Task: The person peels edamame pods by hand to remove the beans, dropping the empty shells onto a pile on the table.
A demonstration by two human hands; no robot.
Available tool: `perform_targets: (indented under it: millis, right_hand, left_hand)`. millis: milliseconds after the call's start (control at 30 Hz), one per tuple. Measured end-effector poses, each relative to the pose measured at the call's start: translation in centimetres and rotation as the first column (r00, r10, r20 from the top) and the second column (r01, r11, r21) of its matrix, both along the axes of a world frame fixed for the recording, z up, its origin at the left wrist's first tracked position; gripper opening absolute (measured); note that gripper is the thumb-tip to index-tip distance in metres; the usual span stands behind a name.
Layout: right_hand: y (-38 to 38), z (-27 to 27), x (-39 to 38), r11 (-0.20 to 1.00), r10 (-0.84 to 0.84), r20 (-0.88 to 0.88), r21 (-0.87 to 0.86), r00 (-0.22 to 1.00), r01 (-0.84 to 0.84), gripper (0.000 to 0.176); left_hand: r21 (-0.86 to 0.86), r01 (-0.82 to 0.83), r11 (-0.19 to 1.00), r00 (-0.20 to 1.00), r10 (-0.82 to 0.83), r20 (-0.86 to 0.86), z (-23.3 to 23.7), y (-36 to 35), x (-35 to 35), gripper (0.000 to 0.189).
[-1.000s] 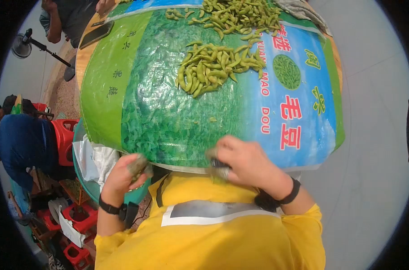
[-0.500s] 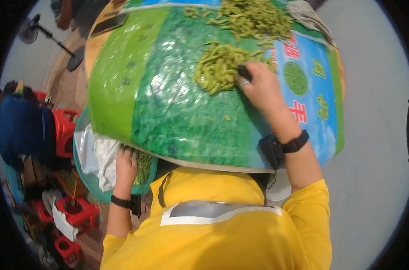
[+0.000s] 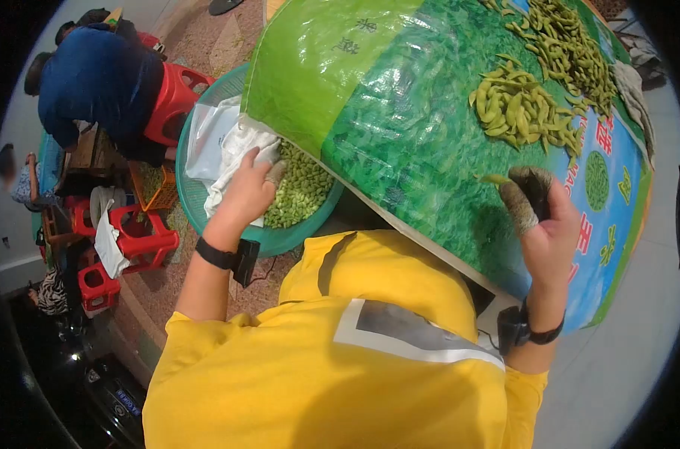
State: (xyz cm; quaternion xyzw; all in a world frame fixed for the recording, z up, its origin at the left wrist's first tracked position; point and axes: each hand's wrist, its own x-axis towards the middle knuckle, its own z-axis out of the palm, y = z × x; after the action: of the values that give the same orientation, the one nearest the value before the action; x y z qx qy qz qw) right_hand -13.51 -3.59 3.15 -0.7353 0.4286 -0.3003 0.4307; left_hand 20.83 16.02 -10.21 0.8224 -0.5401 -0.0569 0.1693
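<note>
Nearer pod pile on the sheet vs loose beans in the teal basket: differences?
Shape: the nearer pod pile is long, slim pods; the loose beans are short and rounded.
Place: the pile lies on the printed sheet; the beans sit inside the teal basket.
Hands: the pile has none on it; the left hand is at the beans' edge.
Shared: both green.

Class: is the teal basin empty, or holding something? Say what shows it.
Not empty: the basin holds green beans and white cloth.

Glossy plastic sheet (image 3: 400,127) (lightly creased), matt pods (image 3: 521,108), smooth plastic basket (image 3: 291,238), matt cloth (image 3: 231,162)
</note>
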Motion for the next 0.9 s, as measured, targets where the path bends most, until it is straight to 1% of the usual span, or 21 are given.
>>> perform_targets:
  millis: [33,100,133,167,200,267,300,367,400,467,500,533,567,600,667,700,733,767,800,867,900]
  right_hand:
    - [0.5,0.2,0.1,0.999,0.029,0.026,0.016,0.999,-0.03,0.023]
    - [1.3,0.2,0.4,0.998,0.038,0.068,0.04,0.997,-0.041,0.022]
    - [1.6,0.2,0.4,0.993,0.117,0.053,0.005,0.992,-0.118,0.021]
    - [1.9,0.3,0.5,0.981,0.191,0.032,-0.03,0.981,-0.19,0.019]
    - [2.3,0.5,0.6,0.974,0.226,0.046,0.027,0.973,-0.227,0.018]
    - [2.4,0.3,0.7,0.938,0.339,0.055,-0.088,0.939,-0.334,0.018]
    - [2.3,0.1,0.6,0.914,0.391,0.057,-0.146,0.919,-0.38,0.019]
    - [2.5,-0.1,0.1,0.926,0.361,0.078,-0.145,0.929,-0.348,0.019]
    - [2.6,-0.2,-0.3,0.926,0.369,0.112,-0.134,0.923,-0.354,0.019]
    - [2.8,-0.4,-1.4,0.954,0.291,0.132,-0.116,0.947,-0.277,0.018]
    - [3.0,-0.5,-1.9,0.967,0.251,0.161,-0.086,0.955,-0.24,0.017]
    - [3.3,-0.4,-2.3,0.973,0.226,0.163,-0.092,0.96,-0.213,0.017]
    - [3.7,-0.3,-2.7,0.988,0.139,0.166,0.048,0.976,-0.149,0.019]
    - [4.0,-0.1,-3.0,0.978,0.055,0.16,0.188,0.986,-0.086,0.021]
    - [4.5,-0.8,-3.3,0.98,0.008,0.191,0.193,0.982,-0.045,0.024]
    - [4.6,-1.0,-3.5,0.979,-0.017,0.219,0.202,0.976,-0.029,0.027]
    - [4.6,-0.6,-3.7,0.98,-0.022,0.22,0.198,0.975,-0.022,0.027]
    - [4.7,0.0,-4.1,0.97,0.001,0.166,0.241,0.986,-0.042,0.03]
    - [4.7,0.3,-4.3,0.956,0.028,0.114,0.286,0.993,-0.06,0.033]
    - [4.5,-0.5,-4.5,0.974,0.052,0.121,0.213,0.991,-0.077,0.033]
    - [4.5,-0.8,-4.5,0.986,0.08,0.123,0.139,0.989,-0.097,0.034]
  left_hand:
    - [0.0,0.002,1.0,1.0,-0.002,0.002,2.6,-0.8,-0.5,0.025]
    - [0.476,-0.11,0.872,0.884,0.305,-0.354,7.7,-2.5,-1.7,0.027]
    - [0.333,-0.084,0.939,0.772,0.273,-0.575,9.7,-3.0,-3.1,0.024]
    - [0.138,0.041,0.99,0.683,0.073,-0.727,9.5,-3.5,-4.0,0.024]
    - [-0.079,0.143,0.987,0.553,-0.146,-0.821,9.4,-4.2,-5.0,0.025]
    - [-0.042,0.224,0.974,0.233,-0.095,-0.968,12.6,-6.8,-9.1,0.026]
    - [-0.008,0.308,0.951,0.043,-0.022,-0.999,13.2,-8.0,-10.5,0.025]
    - [0.041,0.497,0.867,-0.077,0.091,-0.993,13.3,-10.3,-13.2,0.023]
    - [0.028,0.531,0.847,-0.078,0.081,-0.994,12.9,-10.8,-14.0,0.023]
    - [-0.004,0.544,0.839,-0.242,0.152,-0.958,11.6,-11.3,-15.5,0.022]
    - [-0.008,0.57,0.822,-0.236,0.154,-0.96,11.7,-11.6,-16.0,0.022]
    - [-0.019,0.565,0.825,-0.324,0.2,-0.925,11.7,-11.9,-16.3,0.019]
    - [-0.026,0.559,0.829,-0.408,0.247,-0.879,11.7,-12.1,-16.7,0.017]
    - [-0.028,0.578,0.816,-0.399,0.253,-0.881,11.6,-12.2,-17.1,0.017]
    - [-0.053,0.386,0.921,-0.273,0.059,-0.96,11.5,-12.6,-17.7,0.018]
    - [-0.057,0.396,0.916,-0.27,0.057,-0.961,11.7,-12.9,-17.9,0.018]
    - [-0.041,0.395,0.918,-0.18,0.034,-0.983,11.9,-13.3,-18.1,0.019]
    - [-0.024,0.389,0.921,-0.087,0.011,-0.996,12.1,-13.5,-18.2,0.021]
    - [-0.024,0.393,0.919,-0.085,0.011,-0.996,12.0,-13.6,-18.5,0.021]
    - [-0.105,0.398,0.911,0.039,-0.131,-0.991,11.7,-13.5,-19.1,0.019]
    - [-0.104,0.402,0.91,0.04,-0.131,-0.991,11.7,-13.4,-19.5,0.019]
